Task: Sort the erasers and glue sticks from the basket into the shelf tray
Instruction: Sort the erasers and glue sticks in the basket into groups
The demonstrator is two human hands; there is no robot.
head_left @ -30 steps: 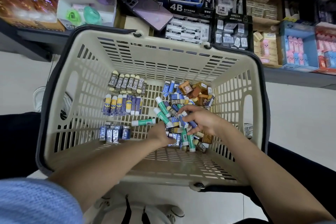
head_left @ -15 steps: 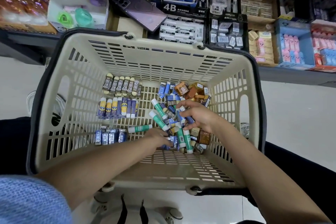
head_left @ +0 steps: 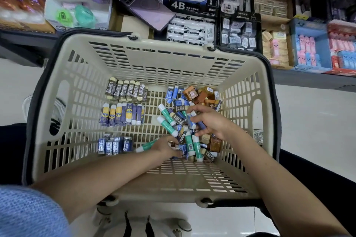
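The pile of erasers and glue sticks lies all jumbled in the right side of the basket, not up on the shelf yet. The right hand is down on top of it, fingers bent round a blue eraser. The left hand is at the near edge of the pile with its fingers tucked in among the bits. A green glue stick pokes out beside it, but I cannot tell if that hand is holding anything. On the left of the basket floor sit three tidy rows: the 2B erasers, the yellow and blue ones and the dark blue ones. Behind the basket, the shelf has trays of erasers and a phone lying on top. I think things could go wrong if a hand grabs too much at once. Little pieces could slip out and fall, or roll into the neat rows and mix them up again.
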